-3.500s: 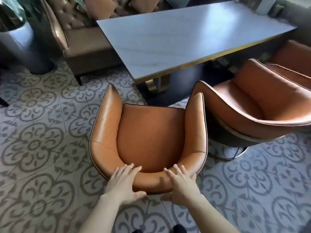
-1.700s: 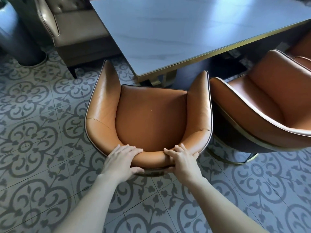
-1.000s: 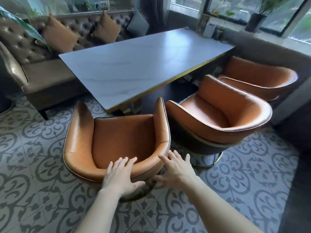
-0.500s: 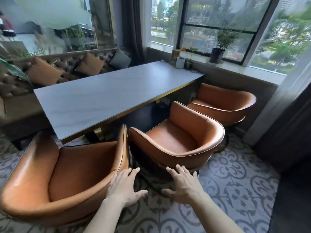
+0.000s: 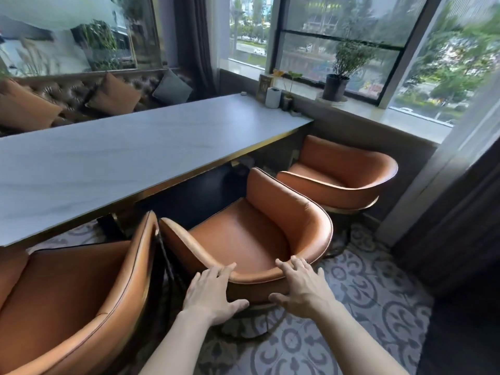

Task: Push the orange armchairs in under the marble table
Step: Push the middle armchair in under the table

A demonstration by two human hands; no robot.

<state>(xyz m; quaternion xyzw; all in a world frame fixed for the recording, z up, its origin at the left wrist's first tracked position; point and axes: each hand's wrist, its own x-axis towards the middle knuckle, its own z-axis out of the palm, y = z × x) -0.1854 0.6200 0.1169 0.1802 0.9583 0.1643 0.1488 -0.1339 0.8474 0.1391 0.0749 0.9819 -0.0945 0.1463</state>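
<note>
Since half a second ago, we see both hands gone from the gap between two chairs to the curved back of the middle orange leather armchair [image 5: 257, 234], and the view has swung right.

At the left, the first orange leather armchair [image 5: 70, 288] sits with its front close under the near long edge of the pale marble bench [image 5: 113, 155], its right arm just beside the middle chair's left arm. The left hand [image 5: 213, 292] lies on the middle chair's back rim, fingers [image 5: 220, 270] loosely spread over the top and thumb against the outer shell below. The right hand [image 5: 300, 286] mirrors it further along the rim, fingers [image 5: 293, 265] spread, thumb underneath. This chair stands turned at an angle, its seat clear of the bench's near edge. Beyond it, a third orange armchair [image 5: 343, 174] stands by the bench's right corner, near the window wall. Patterned grey floor tiles [image 5: 365, 293] lie beneath.
</note>
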